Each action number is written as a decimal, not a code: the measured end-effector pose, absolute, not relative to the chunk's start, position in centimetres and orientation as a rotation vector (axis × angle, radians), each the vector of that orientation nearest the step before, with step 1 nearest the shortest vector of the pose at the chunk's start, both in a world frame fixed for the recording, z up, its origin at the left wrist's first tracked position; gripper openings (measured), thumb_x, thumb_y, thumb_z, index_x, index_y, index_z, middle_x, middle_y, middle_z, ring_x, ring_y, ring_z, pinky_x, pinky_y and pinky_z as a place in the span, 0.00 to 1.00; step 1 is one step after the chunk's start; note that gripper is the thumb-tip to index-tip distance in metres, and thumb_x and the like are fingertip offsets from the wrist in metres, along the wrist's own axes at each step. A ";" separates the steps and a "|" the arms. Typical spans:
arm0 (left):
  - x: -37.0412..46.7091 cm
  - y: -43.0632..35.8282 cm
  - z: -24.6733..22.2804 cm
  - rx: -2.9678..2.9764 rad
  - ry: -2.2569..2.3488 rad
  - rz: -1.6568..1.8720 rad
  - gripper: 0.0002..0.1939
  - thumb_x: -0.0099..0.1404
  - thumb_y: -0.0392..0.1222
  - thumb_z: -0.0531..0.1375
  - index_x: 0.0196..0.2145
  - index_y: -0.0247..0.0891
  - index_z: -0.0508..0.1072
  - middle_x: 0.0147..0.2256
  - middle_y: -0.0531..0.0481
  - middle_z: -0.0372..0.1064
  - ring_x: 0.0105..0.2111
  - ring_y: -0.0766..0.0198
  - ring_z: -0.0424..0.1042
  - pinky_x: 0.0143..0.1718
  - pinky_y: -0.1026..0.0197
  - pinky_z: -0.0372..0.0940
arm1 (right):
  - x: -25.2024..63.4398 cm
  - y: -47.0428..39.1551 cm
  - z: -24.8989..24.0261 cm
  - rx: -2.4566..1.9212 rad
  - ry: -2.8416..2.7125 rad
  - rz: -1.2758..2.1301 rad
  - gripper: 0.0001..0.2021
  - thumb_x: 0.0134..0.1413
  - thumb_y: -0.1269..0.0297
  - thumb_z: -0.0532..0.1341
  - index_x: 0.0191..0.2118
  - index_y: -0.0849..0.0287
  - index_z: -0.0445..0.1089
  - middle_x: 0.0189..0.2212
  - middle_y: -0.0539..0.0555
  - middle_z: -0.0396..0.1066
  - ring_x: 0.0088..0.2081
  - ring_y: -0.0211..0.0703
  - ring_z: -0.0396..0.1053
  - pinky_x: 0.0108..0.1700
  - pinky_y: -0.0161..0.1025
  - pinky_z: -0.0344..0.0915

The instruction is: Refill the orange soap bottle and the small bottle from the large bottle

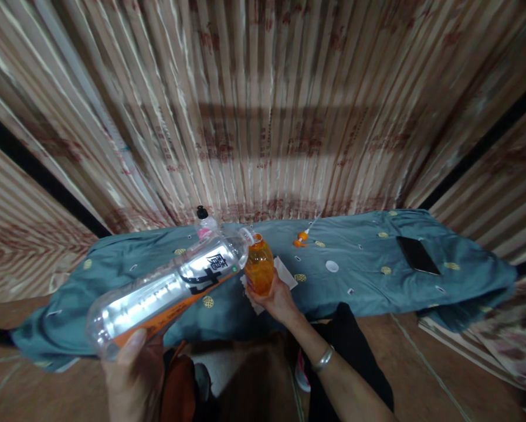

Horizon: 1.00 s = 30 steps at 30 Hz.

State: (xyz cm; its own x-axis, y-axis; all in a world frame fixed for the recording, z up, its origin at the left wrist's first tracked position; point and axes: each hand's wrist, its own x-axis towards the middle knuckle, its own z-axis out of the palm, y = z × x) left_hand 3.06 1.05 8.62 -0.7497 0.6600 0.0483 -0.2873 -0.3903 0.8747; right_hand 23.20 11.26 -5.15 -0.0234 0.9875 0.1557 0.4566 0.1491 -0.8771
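My left hand [133, 357] is closed around the lower end of a large clear plastic bottle [175, 287] with a silver and orange label. The bottle is tilted, its uncapped neck up at the right, by the mouth of an orange see-through bottle [259, 269]. Whether liquid passes between them I cannot tell. My right hand [278, 299] grips the orange bottle from its lower right side, holding it nearly upright. Beneath it lies a white paper tissue [288, 274], partly covered. An orange pump head [302, 237] with a thin tube rests on the cloth further right.
A blue-green patterned cloth [355, 287] covers the narrow table. On it are a small bottle with a black cap [204, 223] behind the large bottle, a white round cap [332, 266] and a dark phone [418, 255]. Striped curtains [263, 117] hang behind and at both sides.
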 end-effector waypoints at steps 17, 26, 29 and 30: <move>2.9 1.1 8.4 0.535 1.187 2.176 0.34 0.36 0.45 0.77 0.44 0.46 0.77 0.40 0.54 0.78 0.42 0.56 0.75 0.38 0.58 0.77 | 23.1 11.2 -4.7 -1.427 -1.591 0.826 0.30 0.48 0.52 0.72 0.56 0.54 0.65 0.42 0.55 0.82 0.44 0.56 0.82 0.46 0.48 0.77; 2.9 1.1 8.1 0.541 1.229 2.154 0.32 0.37 0.48 0.76 0.43 0.46 0.77 0.43 0.52 0.78 0.47 0.53 0.75 0.41 0.59 0.75 | 23.2 11.1 -4.6 -1.434 -1.605 0.838 0.29 0.49 0.54 0.72 0.55 0.53 0.65 0.44 0.54 0.82 0.45 0.55 0.81 0.47 0.47 0.76; 3.0 1.2 8.4 0.545 1.261 2.148 0.31 0.34 0.50 0.76 0.40 0.46 0.78 0.41 0.52 0.78 0.46 0.52 0.75 0.39 0.58 0.75 | 23.2 11.1 -4.4 -1.456 -1.604 0.837 0.30 0.48 0.55 0.72 0.55 0.53 0.65 0.44 0.54 0.82 0.46 0.55 0.81 0.47 0.47 0.76; 3.1 1.3 8.5 0.545 1.263 2.153 0.31 0.35 0.50 0.75 0.40 0.46 0.78 0.41 0.52 0.78 0.46 0.52 0.75 0.40 0.58 0.75 | 23.2 11.1 -4.4 -1.460 -1.603 0.837 0.30 0.48 0.55 0.73 0.55 0.53 0.65 0.43 0.54 0.82 0.45 0.56 0.81 0.47 0.47 0.77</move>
